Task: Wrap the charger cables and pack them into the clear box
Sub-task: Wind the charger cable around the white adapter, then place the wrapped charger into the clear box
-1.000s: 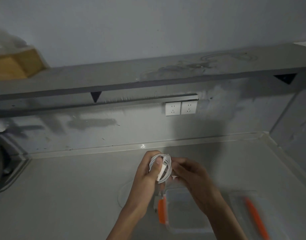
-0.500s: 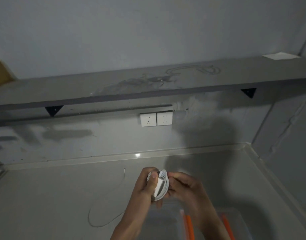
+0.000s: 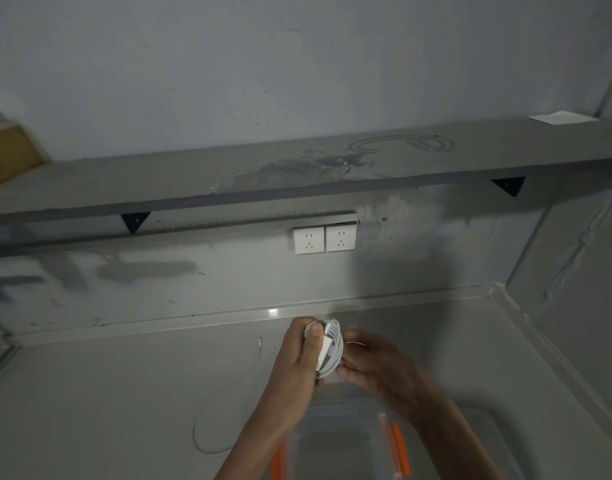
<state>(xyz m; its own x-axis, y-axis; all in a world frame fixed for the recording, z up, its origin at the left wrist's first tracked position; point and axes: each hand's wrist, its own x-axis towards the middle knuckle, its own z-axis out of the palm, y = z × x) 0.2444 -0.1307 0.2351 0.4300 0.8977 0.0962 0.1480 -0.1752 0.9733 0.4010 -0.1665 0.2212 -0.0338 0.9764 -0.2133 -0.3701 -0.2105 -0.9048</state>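
A coiled white charger cable (image 3: 332, 348) is held above the counter between both hands. My left hand (image 3: 297, 362) grips the coil from the left, thumb pressed on its white plug. My right hand (image 3: 370, 365) pinches the coil's right side with its fingertips. Below the hands stands the clear box (image 3: 335, 445) with orange latches, open at the top and partly hidden by my forearms. A second thin cable (image 3: 225, 407) lies loose on the counter to the left, its end pointing toward the wall.
The grey counter (image 3: 107, 393) ends at a raised lip against the back wall and the right wall. Two white sockets (image 3: 324, 239) sit under a grey shelf (image 3: 297, 174). A cardboard box (image 3: 6, 157) rests on the shelf's left end.
The view has shifted sideways and back, so the box and loose cable sit differently in frame. Both hands stay on the coil, which now shows its edge more than its face.
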